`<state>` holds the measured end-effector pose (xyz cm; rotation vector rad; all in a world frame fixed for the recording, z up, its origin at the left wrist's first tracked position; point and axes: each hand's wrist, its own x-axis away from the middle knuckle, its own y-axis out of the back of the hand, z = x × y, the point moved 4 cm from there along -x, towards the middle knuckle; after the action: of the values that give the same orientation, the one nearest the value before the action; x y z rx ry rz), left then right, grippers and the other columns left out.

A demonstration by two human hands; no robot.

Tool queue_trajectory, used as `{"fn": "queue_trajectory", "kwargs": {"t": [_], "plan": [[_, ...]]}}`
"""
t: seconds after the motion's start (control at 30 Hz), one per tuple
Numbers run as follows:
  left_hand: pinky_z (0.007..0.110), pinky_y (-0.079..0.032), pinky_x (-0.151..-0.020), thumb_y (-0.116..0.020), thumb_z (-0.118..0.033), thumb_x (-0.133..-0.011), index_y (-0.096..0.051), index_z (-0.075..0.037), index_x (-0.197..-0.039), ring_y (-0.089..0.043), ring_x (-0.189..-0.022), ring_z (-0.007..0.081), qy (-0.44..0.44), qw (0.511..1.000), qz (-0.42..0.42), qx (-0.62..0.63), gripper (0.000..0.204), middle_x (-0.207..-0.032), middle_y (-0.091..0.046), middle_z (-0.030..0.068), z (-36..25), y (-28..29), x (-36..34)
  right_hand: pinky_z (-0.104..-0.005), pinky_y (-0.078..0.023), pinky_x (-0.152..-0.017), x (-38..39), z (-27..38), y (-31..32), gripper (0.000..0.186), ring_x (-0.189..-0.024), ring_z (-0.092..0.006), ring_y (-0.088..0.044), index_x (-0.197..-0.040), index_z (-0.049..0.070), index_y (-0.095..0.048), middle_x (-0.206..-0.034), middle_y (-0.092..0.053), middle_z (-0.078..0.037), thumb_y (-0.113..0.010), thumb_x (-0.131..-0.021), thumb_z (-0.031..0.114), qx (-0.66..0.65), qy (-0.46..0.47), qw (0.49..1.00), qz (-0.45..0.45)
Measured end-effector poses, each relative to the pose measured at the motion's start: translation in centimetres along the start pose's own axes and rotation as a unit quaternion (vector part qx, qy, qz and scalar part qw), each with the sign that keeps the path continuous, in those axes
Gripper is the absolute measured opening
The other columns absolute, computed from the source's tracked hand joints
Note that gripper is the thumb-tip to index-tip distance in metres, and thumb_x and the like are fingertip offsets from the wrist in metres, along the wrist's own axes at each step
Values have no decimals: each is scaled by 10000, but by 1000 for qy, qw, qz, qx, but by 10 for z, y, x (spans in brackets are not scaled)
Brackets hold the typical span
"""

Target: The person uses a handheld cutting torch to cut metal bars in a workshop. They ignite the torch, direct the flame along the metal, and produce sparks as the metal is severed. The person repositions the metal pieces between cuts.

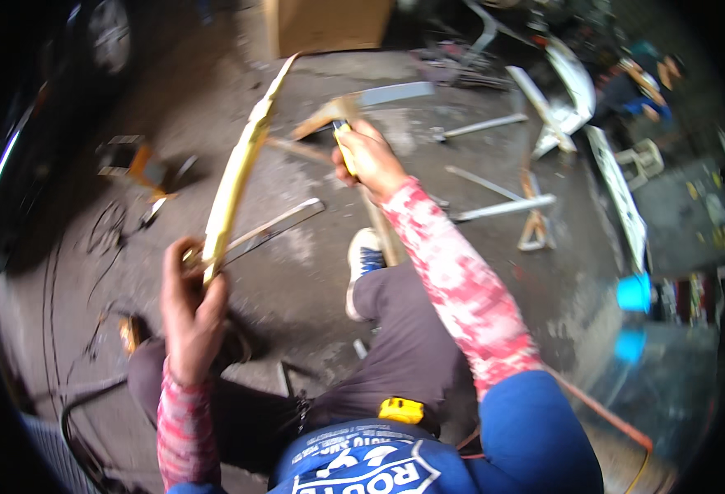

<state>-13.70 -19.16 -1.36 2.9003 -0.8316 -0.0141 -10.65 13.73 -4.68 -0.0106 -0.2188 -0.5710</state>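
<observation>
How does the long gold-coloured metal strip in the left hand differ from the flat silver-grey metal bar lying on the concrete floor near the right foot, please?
The gold-coloured metal strip is gripped at its lower end by the left hand and raised off the ground; the silver-grey metal bar lies loose and flat on the floor. The strip curves gently; the bar looks straight. Both are long, narrow metal pieces.

Metal strip (235,177) left of shoe (363,259).

Long curved golden metal strip (235,177), held upright, tilted, blurred.
</observation>
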Motion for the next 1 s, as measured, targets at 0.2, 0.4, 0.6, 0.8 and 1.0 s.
{"fn": "queue_trajectory", "kwargs": {"t": [0.2,0.4,0.6,0.8,1.0], "plan": [[247,-446,-720,-579,70,-899,-490,-20,-1385,-537,-830,94,-133,983,20,-127,502,-1042,-607,87,-11,-14,1,-394,-454,-611,-51,-61,123,259,-707,-263,-589,-1068,47,-581,-844,-641,-144,-547,-1026,300,90,-27,924,-370],[302,-500,-669,-647,49,-891,-532,-38,-1318,-607,-746,159,-104,977,62,-178,452,-907,-645,101,-6,-30,0,-340,-443,-514,-47,-66,142,259,-608,-201,-582,-1200,77,-616,-848,-672,-103,-521,-1058,272,141,7,942,-306],[395,-564,-741,-707,19,-841,-560,-72,-1257,-728,-855,368,-164,938,63,-298,451,-953,-704,186,-16,-39,-2,-290,-400,-454,-41,-70,168,311,-512,-121,-560,-1181,71,-679,-746,-693,-51,-575,-1022,316,262,8,913,-313],[423,-580,-729,-732,-26,-836,-581,-106,-1255,-737,-886,363,-142,928,73,-336,453,-1052,-719,172,-14,-43,1,-303,-353,-444,-34,-79,170,527,-488,-121,-468,-1157,79,-649,-707,-607,-43,-482,-1034,564,139,-110,939,-296],[457,-567,-688,-749,-81,-842,-584,-131,-1277,-708,-809,367,-172,904,73,-384,468,-940,-678,155,-14,-47,10,-495,-450,-1093,-24,-57,162,938,-1302,-466,-581,-1319,-54,-638,-1368,-622,-309,-422,-949,780,261,-132,899,-325]]}}
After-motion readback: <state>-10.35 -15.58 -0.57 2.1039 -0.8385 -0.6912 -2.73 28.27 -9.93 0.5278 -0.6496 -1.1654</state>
